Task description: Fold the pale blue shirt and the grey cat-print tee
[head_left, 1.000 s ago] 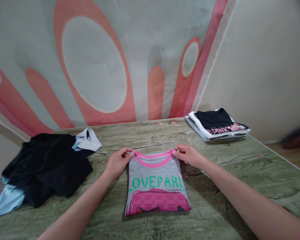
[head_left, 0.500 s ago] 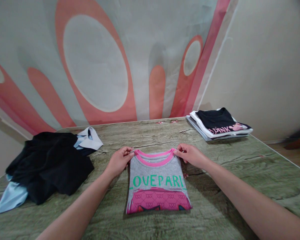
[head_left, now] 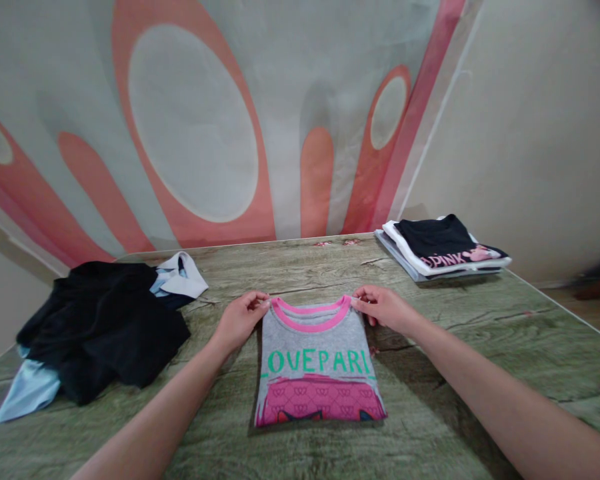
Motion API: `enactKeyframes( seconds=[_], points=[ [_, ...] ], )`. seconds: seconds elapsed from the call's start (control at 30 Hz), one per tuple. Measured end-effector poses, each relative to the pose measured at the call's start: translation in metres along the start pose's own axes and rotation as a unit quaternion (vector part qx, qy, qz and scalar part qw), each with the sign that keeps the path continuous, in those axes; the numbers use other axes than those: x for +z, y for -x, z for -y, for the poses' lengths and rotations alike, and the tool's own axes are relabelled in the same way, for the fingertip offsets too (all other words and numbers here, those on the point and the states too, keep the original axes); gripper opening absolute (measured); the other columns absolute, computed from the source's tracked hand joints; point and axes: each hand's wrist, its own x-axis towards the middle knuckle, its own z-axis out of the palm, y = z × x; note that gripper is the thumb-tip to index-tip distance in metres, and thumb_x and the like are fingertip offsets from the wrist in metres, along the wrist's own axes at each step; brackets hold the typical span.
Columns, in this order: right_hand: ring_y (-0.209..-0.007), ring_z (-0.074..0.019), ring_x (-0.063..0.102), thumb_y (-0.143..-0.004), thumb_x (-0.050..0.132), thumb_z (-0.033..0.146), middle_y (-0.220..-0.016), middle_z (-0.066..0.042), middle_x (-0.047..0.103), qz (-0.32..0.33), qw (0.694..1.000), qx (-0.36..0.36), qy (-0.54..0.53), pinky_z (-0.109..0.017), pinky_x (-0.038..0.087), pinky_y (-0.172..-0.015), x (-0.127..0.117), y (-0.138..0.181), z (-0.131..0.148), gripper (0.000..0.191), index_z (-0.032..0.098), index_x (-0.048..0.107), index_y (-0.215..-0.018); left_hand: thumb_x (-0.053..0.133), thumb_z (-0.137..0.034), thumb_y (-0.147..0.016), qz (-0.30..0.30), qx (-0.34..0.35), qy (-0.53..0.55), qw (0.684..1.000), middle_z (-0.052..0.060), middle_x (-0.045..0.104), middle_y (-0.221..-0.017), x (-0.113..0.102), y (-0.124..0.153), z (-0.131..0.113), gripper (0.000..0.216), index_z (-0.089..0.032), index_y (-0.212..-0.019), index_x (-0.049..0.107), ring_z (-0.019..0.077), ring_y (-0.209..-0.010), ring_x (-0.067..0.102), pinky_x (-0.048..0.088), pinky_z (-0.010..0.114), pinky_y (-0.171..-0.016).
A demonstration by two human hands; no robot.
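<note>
Folded grey T-shirt (head_left: pixel 319 363) lies flat at the near centre of the wooden table (head_left: pixel 480 347). Left hand (head_left: pixel 240 320) and right hand (head_left: pixel 383 309) each pinch a shoulder corner beside the pink collar. Beyond: dark clothing heap (head_left: pixel 100 327) at left, stack of folded shirts (head_left: pixel 445 248) at far right.

This looks like a plain indoor room set up for sorting and folding clothes, likelier a home or small workroom than a shop. A wood-grain table (head_left: pixel 480 347) stands against a wall hung with a printed banner (head_left: pixel 205 120) of grey with coral-red shapes (it sags in soft folds). A neat stack of folded shirts (head_left: pixel 445 250) sits at the far right, and a loose heap of dark garments (head_left: pixel 100 327) lies at the left
</note>
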Motion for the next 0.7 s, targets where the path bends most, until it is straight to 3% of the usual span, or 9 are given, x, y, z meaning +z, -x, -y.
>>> enactKeyframes(
  seconds=[0.23, 0.5, 0.7],
  points=[
    [-0.037, -0.0054, 0.036, -0.082, 0.06, 0.051, -0.054, 0.005, 0.055, 0.003, 1.0, 0.03, -0.004, -0.019, 0.023, -0.038, 0.0012, 0.001, 0.0054, 0.036, 0.016, 0.059, -0.091, 0.062, -0.053, -0.078, 0.029, -0.05, 0.091, 0.994, -0.002, 0.057, -0.063, 0.0032, 0.0014, -0.0013, 0.039, -0.016, -0.088, 0.063, 0.0111, -0.052, 0.048, 0.036, 0.021, -0.048],
    [-0.041, -0.0064, 0.042, -0.081, 0.061, 0.049, -0.057, 0.005, 0.056, 0.009, 0.999, 0.025, -0.028, -0.018, 0.025, -0.036, 0.0009, -0.0006, 0.0015, 0.036, 0.015, 0.06, -0.095, 0.065, -0.043, -0.076, 0.047, -0.092, 0.194, 0.976, -0.008, 0.051, -0.061, 0.0029, 0.002, -0.0065, 0.036, -0.016, -0.096, 0.054, 0.0073, -0.047, 0.042, 0.031, 0.018, -0.044],
    [-0.047, -0.0085, 0.05, -0.08, 0.064, 0.047, -0.06, 0.004, 0.056, 0.015, 0.998, 0.016, -0.064, -0.016, 0.03, -0.036, -0.0003, -0.0011, 0.0008, 0.036, 0.016, 0.059, -0.099, 0.064, -0.039, -0.073, 0.039, -0.091, 0.203, 0.974, -0.007, 0.055, -0.062, 0.005, 0.0012, -0.0077, 0.037, -0.017, -0.099, 0.05, 0.0109, -0.052, 0.052, 0.041, 0.022, -0.05]
  ],
)
